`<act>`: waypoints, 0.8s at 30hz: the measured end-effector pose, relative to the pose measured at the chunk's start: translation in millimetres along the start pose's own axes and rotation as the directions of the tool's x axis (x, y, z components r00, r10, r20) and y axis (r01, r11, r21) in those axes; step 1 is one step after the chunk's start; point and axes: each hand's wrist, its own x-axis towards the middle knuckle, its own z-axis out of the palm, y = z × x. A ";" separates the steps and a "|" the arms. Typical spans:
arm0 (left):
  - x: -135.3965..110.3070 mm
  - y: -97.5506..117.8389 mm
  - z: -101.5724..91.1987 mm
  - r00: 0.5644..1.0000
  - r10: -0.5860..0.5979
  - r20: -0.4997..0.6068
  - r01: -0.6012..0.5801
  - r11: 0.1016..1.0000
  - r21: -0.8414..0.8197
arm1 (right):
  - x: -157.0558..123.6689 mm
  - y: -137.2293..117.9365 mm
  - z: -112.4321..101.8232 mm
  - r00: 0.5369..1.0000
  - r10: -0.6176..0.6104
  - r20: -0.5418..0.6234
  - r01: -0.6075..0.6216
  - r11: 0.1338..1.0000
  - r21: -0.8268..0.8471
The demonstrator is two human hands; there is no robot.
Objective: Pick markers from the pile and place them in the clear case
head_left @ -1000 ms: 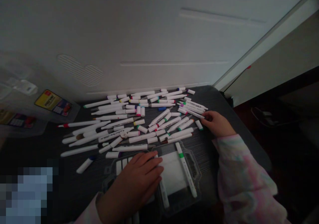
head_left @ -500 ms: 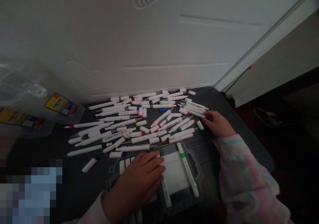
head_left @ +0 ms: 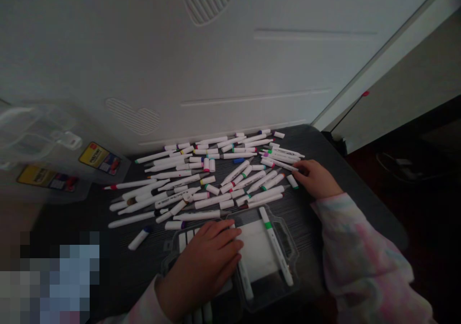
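Note:
Several white markers (head_left: pixel 216 177) with coloured bands and loose caps lie scattered over a dark table (head_left: pixel 317 144). My left hand (head_left: pixel 207 266) rests flat, fingers spread, on a clear plastic marker case (head_left: pixel 284 228) near the front edge, covering a row of markers in it. A green-banded marker (head_left: pixel 275 245) lies across the case to the right of that hand. My right hand (head_left: pixel 317 177) sits at the right edge of the pile, fingers curled, its fingertips touching a marker (head_left: pixel 284 164) there.
A white panelled wall (head_left: pixel 216 74) stands right behind the table. Clear plastic packages with yellow labels (head_left: pixel 99 157) lie at the left. The table's right edge drops to a dark floor. A pixelated patch covers the lower left corner.
The view has drifted slightly, so everything sits a little further right in the picture. Both hands stay where they were on the case and at the pile's right edge.

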 end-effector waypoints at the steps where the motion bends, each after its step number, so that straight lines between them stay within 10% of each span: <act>1: 0.1 -0.1 -0.2 1.000 -0.003 0.002 0.003 1.000 0.002 | 0.2 0.4 0.5 1.000 -0.009 -0.009 0.009 1.000 0.007; 13: -0.8 0.4 0.1 1.000 -0.003 -0.001 0.003 1.000 -0.009 | -0.5 -3.0 -3.8 0.983 0.151 -0.101 -0.093 0.896 0.435; 18: -2.9 1.4 -0.6 0.998 -0.007 -0.067 0.004 0.999 -0.042 | -3.2 -15.3 -15.9 0.973 0.226 -0.041 -0.072 0.468 0.881; 24: -5.4 0.1 -4.9 0.978 -0.021 -0.206 0.003 0.996 -0.088 | -6.6 -26.1 -25.0 0.972 0.209 0.110 -0.130 0.081 0.988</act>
